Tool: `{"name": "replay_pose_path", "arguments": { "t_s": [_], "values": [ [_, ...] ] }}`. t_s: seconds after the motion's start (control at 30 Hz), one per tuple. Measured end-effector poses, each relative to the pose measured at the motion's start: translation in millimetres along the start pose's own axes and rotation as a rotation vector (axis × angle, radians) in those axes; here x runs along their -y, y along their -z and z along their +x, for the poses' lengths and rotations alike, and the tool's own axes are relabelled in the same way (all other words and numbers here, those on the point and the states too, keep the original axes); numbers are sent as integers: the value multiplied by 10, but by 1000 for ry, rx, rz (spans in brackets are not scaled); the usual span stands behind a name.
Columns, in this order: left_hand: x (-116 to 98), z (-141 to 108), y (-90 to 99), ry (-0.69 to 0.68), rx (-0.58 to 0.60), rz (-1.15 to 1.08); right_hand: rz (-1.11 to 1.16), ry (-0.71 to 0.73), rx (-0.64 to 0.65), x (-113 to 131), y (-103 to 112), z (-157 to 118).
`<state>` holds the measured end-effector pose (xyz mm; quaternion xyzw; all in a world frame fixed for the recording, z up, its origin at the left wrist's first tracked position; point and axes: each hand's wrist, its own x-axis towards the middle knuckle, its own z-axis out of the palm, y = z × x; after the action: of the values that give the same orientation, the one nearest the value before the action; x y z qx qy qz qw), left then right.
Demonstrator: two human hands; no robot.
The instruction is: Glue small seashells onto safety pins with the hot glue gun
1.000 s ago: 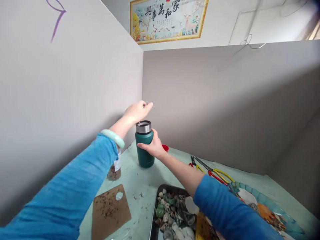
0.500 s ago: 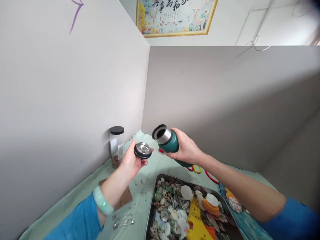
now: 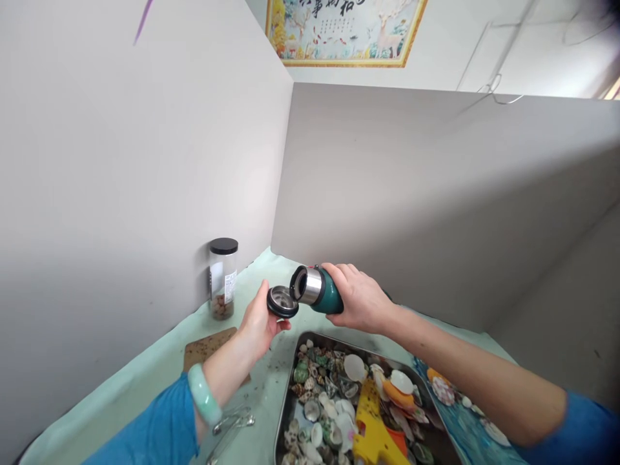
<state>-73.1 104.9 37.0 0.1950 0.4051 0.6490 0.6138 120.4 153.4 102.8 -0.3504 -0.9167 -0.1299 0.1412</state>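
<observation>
My left hand (image 3: 255, 323) is closed around a small thermos cup lid (image 3: 283, 301), black outside and bare metal inside, its hollow facing up. A green thermos (image 3: 327, 294) with a steel neck lies tipped almost level in my right hand (image 3: 361, 300), fingers wrapped over its body. The thermos mouth points left and down at the lid's right rim, so close that I cannot tell whether they touch. No liquid can be made out. Below both hands, a metal tray (image 3: 285, 394) holds many shells (image 3: 310, 409) and a yellow glue gun (image 3: 372, 426).
A clear jar (image 3: 223, 279) with a black cap stands by the left wall panel. On the green-covered table lie a brown board (image 3: 206, 349), metal clips (image 3: 233, 423) and, right of the tray, a blue shell-decorated panel (image 3: 460, 413). Grey panels (image 3: 411, 194) enclose the back.
My right hand has lowered the thermos and tipped it further, bringing its mouth down to the lid. The lid has shifted slightly right and down, tilting a little. The camera view has shifted slightly.
</observation>
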Motion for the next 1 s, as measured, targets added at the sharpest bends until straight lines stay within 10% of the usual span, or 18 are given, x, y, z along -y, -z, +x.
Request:
{"name": "replay_pose_path", "arguments": {
  "t_s": [1.0],
  "values": [
    [85,80,111,31,5,-32,-86,78,23,11,2,123]
  ]
}}
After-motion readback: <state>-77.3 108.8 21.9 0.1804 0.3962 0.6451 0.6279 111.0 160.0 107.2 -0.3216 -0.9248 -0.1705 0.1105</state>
